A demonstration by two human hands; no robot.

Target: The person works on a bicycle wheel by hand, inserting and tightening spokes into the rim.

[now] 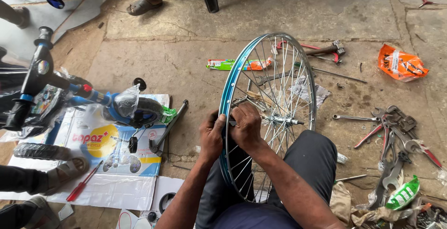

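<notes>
A bicycle wheel [298, 70] with a blue rim, thin silver spokes and a hub [281, 119] stands upright between my knees on the concrete floor. My left hand [212, 136] grips the blue rim from the outer side. Just inside the rim, my right hand [246, 125] is closed around the spoke ends, fingers pinched on something small that I cannot make out. Both hands nearly touch each other at the rim's near-left part.
A heap of spanners and pliers [393, 140] lies at the right, a hammer [328, 49] behind the wheel, an orange packet [400, 63] far right. A small blue children's bike [93, 101] rests on flattened cardboard [116, 164] at left, beside a red screwdriver [84, 182]. Other people's sandalled feet [142, 5] are nearby.
</notes>
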